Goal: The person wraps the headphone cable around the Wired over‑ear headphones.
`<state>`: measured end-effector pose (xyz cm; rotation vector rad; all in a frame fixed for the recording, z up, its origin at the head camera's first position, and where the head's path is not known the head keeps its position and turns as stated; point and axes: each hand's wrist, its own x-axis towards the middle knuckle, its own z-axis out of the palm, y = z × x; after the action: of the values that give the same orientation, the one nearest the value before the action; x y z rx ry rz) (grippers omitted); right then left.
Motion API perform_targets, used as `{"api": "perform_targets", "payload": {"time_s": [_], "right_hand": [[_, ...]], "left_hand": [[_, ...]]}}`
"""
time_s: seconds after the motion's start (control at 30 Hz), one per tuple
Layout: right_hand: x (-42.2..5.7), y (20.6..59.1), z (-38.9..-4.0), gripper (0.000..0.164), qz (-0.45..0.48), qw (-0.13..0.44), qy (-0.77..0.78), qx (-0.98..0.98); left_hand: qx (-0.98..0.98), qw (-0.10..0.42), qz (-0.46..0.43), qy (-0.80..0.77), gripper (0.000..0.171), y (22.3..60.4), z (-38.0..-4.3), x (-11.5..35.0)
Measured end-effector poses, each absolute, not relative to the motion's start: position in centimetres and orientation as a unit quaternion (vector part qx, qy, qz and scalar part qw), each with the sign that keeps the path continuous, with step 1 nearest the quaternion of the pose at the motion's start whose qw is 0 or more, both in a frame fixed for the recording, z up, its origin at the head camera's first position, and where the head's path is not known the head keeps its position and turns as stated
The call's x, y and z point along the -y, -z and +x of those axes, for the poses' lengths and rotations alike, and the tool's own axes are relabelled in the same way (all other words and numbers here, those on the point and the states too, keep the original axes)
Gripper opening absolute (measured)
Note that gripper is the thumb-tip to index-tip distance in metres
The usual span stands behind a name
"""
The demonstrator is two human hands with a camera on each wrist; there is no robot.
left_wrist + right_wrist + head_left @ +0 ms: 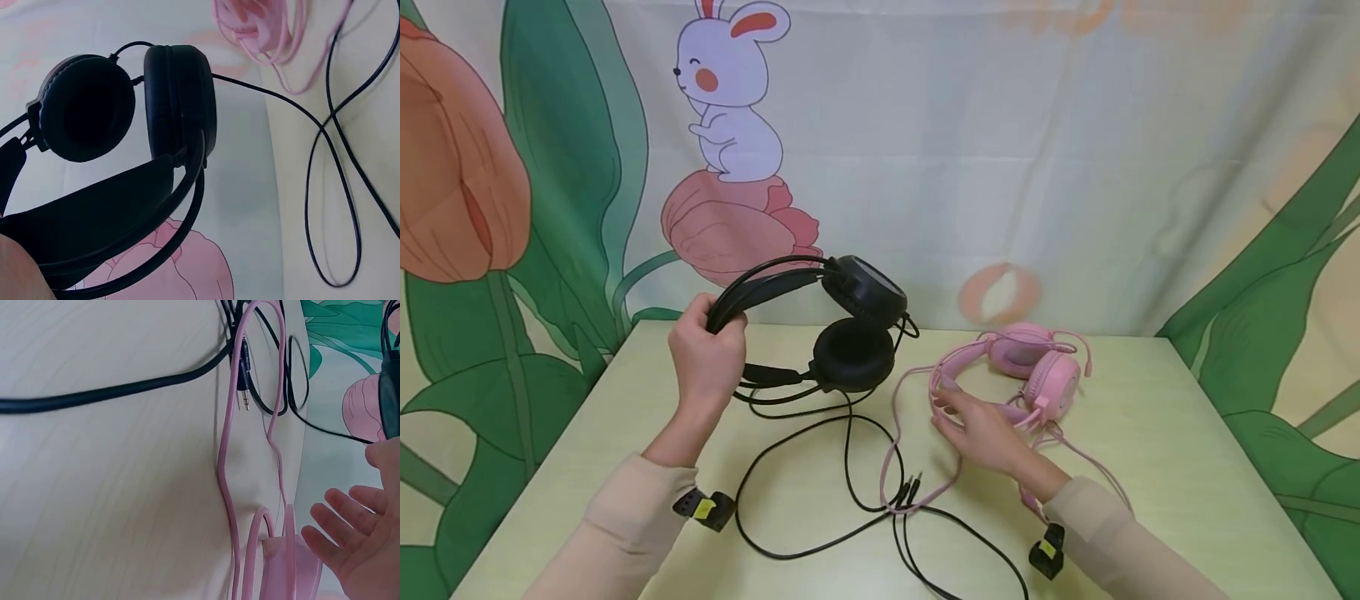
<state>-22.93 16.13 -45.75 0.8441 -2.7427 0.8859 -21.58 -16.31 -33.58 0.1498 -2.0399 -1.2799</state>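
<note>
My left hand (707,358) grips a black headset (854,357) by its headband and holds it up over the left part of the table. Its two ear cups point to the right; the left wrist view shows the padded inside of one cup (87,109). On the table to the right lies a pink headset (1052,385) with a thin microphone arm (1087,358). My right hand (981,429) is at the near left side of the pink headband, its fingers extended beside the band. In the right wrist view these fingers (347,515) are spread and loosely bent.
A black cable (790,557) loops over the middle of the table, ending in two plugs (913,487). A pink cable (895,400) crosses it there. Behind the table (1180,467) hangs a curtain (925,150) printed with a rabbit and tulips.
</note>
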Motion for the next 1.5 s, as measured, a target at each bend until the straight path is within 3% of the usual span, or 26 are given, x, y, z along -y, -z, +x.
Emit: {"api": "perform_targets", "payload": {"time_s": [0.57,1.0,1.3,1.5], "right_hand": [[-13.4,45.7,-25.3,0.054,0.237,0.007,-0.418,0.877],[-12.7,46.1,-25.7,0.019,0.18,0.013,-0.494,0.85],[-14.4,45.9,-24.8,0.016,0.14,0.006,-0.493,0.859],[-15.5,46.2,-25.1,0.015,0.136,0.06,-0.49,0.859]], "left_hand": [[0.717,0.329,0.048,0.613,0.011,31.4,-20.5,14.3],[0.643,0.335,0.045,0.688,0.021,30.8,-20.8,13.2],[0.595,0.356,0.065,0.717,0.021,30.8,-21.2,14.1],[0.571,0.366,0.085,0.73,0.023,30.7,-21.3,14.5]]}}
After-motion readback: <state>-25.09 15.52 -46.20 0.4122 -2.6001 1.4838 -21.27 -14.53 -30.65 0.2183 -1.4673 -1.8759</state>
